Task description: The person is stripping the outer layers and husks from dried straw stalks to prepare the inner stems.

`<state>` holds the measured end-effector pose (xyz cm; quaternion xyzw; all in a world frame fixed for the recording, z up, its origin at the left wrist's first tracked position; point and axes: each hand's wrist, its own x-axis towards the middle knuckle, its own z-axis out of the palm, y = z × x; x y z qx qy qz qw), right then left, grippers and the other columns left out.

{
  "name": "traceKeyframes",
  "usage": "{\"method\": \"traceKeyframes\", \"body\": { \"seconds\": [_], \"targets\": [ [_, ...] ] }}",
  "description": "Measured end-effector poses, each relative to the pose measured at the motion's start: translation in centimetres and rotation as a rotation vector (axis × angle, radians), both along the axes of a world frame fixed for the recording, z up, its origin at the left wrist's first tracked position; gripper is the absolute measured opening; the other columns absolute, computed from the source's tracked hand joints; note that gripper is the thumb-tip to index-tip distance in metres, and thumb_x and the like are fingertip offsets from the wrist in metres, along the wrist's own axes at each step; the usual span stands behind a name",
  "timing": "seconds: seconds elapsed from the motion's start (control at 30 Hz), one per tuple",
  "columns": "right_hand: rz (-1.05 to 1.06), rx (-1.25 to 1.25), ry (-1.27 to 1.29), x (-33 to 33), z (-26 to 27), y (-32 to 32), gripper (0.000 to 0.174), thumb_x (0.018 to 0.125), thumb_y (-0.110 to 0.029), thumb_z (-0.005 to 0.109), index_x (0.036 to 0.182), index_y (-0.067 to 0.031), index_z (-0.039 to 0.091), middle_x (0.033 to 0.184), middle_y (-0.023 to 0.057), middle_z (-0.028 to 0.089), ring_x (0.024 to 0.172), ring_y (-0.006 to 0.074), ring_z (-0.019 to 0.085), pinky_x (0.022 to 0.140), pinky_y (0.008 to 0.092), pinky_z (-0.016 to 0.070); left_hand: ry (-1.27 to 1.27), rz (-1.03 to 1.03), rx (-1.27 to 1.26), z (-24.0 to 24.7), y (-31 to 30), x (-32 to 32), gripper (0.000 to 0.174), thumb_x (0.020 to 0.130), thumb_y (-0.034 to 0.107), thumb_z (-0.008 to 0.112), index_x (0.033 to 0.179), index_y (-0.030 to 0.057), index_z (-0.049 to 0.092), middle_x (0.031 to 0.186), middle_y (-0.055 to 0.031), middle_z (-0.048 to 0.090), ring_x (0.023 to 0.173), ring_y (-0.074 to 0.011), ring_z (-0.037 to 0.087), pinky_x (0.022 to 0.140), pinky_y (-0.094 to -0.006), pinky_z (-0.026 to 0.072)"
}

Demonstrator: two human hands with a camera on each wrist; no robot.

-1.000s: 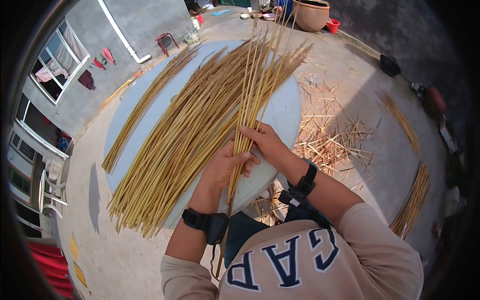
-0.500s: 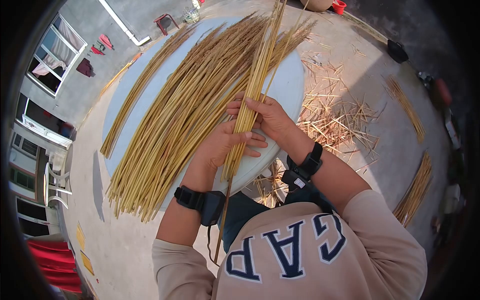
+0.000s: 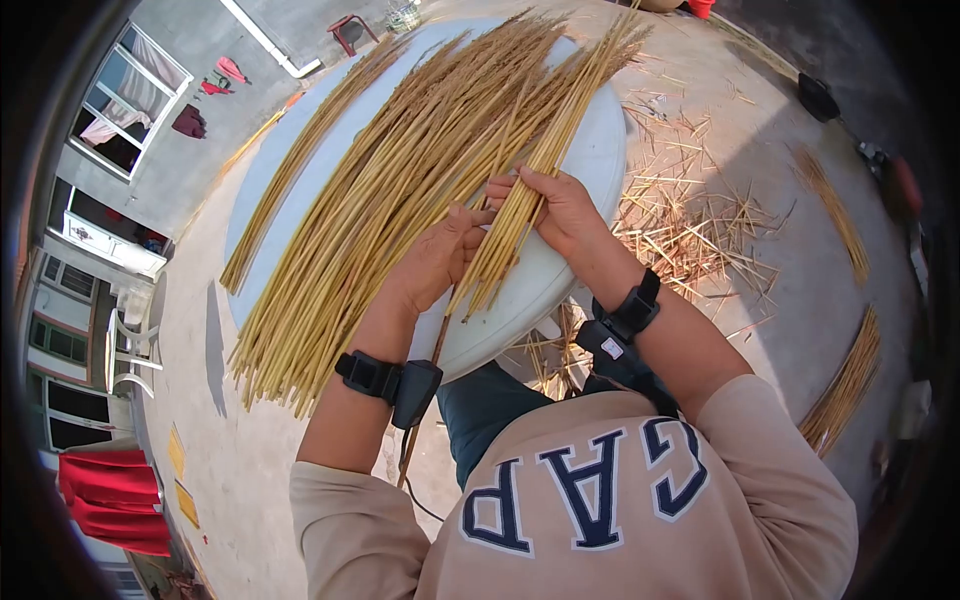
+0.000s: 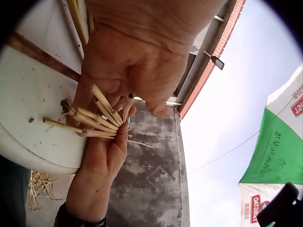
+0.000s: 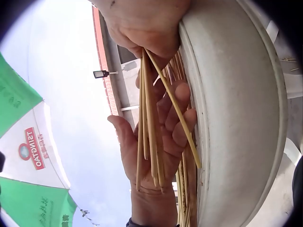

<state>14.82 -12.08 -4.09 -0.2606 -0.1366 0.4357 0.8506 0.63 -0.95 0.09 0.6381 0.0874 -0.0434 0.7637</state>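
Note:
My right hand (image 3: 570, 212) pinches a small bundle of thin yellow stalks (image 3: 516, 232) near its cut ends, over the near right part of the table. In the right wrist view, these stalk ends (image 5: 150, 127) hang below the right hand (image 5: 147, 26). My left hand (image 3: 440, 258) is beside them, palm toward the ends, its fingers (image 5: 182, 118) loosely bent. A brown stalk (image 4: 45, 60) passes behind the left hand (image 4: 137, 61); whether the fingers hold it, I cannot tell. A wide layer of feathery-topped stalks (image 3: 370, 220) covers much of the table (image 3: 500, 330).
Another narrow bundle (image 3: 300, 165) lies along the table's left side. Broken stalk pieces (image 3: 690, 225) litter the ground to the right, with two small bundles (image 3: 835, 215) farther right. A white chair (image 3: 133, 355) and a red cloth (image 3: 115, 500) are at the left.
The held bundle has swung down to the right, its tops now over the table's far right edge. My left thumb has come off the stalks, and both hands have moved farther up the view.

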Motion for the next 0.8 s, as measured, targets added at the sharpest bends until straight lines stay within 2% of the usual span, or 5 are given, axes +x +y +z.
{"method": "traceKeyframes", "body": {
  "seconds": [0.3, 0.37, 0.5, 0.67, 0.8],
  "targets": [
    [0.011, -0.030, -0.031, 0.3, -0.5, 0.3, 0.026, 0.087, -0.013, 0.053, 0.105, 0.0054, 0.045, 0.099, 0.0214, 0.057, 0.088, 0.0280, 0.061, 0.078, 0.0383, 0.0529, -0.190, 0.151, 0.365, 0.4, 0.1, -3.7, 0.033, 0.089, 0.026, 0.053, 0.112, 0.0013, 0.052, 0.097, -0.0087, 0.058, 0.091, -0.0155, 0.056, 0.077, -0.0268, 0.0466],
    [0.024, -0.016, -0.024, 0.3, -0.6, 0.3, 0.026, 0.088, -0.013, 0.053, 0.105, 0.0053, 0.045, 0.098, 0.0207, 0.057, 0.087, 0.0275, 0.061, 0.077, 0.0380, 0.0532, -0.145, 0.136, 0.893, 1.6, -0.3, -5.2, 0.020, 0.083, 0.012, 0.061, 0.099, 0.0020, 0.056, 0.083, -0.0036, 0.058, 0.071, -0.0118, 0.055, 0.067, -0.0249, 0.0457],
    [0.008, -0.069, -0.065, 0.0, -0.3, 0.5, 0.025, 0.088, -0.012, 0.051, 0.105, 0.0056, 0.045, 0.096, 0.0207, 0.057, 0.086, 0.0278, 0.061, 0.076, 0.0383, 0.0539, 0.144, 0.235, 0.866, 1.6, -0.5, -6.5, 0.018, 0.077, 0.009, 0.066, 0.088, 0.0024, 0.055, 0.069, -0.0012, 0.054, 0.061, -0.0098, 0.051, 0.057, -0.0260, 0.0429],
    [-0.002, -0.086, -0.069, -0.3, 0.1, 0.4, 0.025, 0.089, -0.011, 0.050, 0.105, 0.0062, 0.045, 0.095, 0.0208, 0.058, 0.086, 0.0288, 0.062, 0.076, 0.0389, 0.0542, 0.146, 0.161, 1.436, 2.0, -1.6, -6.0, 0.023, 0.069, 0.007, 0.068, 0.085, 0.0047, 0.051, 0.070, -0.0152, 0.059, 0.067, -0.0327, 0.059, 0.060, -0.0385, 0.0464],
    [-0.004, -0.099, -0.080, -0.1, 0.0, 0.4, 0.025, 0.089, -0.011, 0.050, 0.105, 0.0065, 0.044, 0.096, 0.0220, 0.057, 0.086, 0.0293, 0.062, 0.076, 0.0394, 0.0542, 0.103, 0.099, 1.479, 2.1, -0.8, -6.6, 0.028, 0.066, 0.002, 0.067, 0.087, 0.0044, 0.050, 0.068, -0.0129, 0.056, 0.064, -0.0319, 0.056, 0.059, -0.0368, 0.0450]
  ]
}}
